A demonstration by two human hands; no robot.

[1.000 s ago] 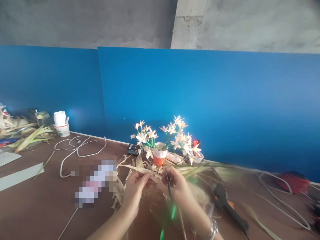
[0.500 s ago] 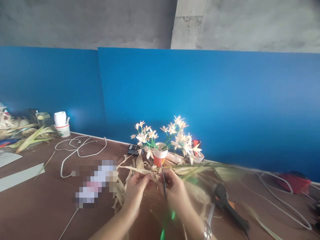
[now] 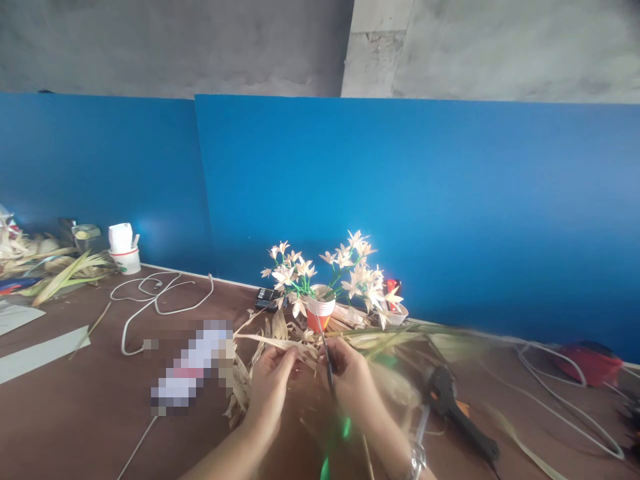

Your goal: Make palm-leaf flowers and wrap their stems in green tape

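My left hand [image 3: 270,380] is closed, thumb against fingers, on a pale dried corn husk strip [image 3: 273,341]. My right hand [image 3: 350,370] is closed around a slim dark pointed tool [image 3: 329,363], whose thin tip points away from me; whether it is tweezers or scissors I cannot tell. Both hands are close together, with husk pieces between them. Just beyond stands an orange and white cup [image 3: 321,313] holding pale star-shaped flowers [image 3: 363,280] on green stems.
A black glue gun [image 3: 457,413] lies right of my right hand. Loose husks [image 3: 243,380] lie beside my left hand. White cables [image 3: 150,300] loop across the brown table. A white cup [image 3: 125,259] stands back left, and a blue partition [image 3: 400,187] runs behind.
Both hands have stayed nearly in place. The husk strip and the tool between them have shifted very slightly.
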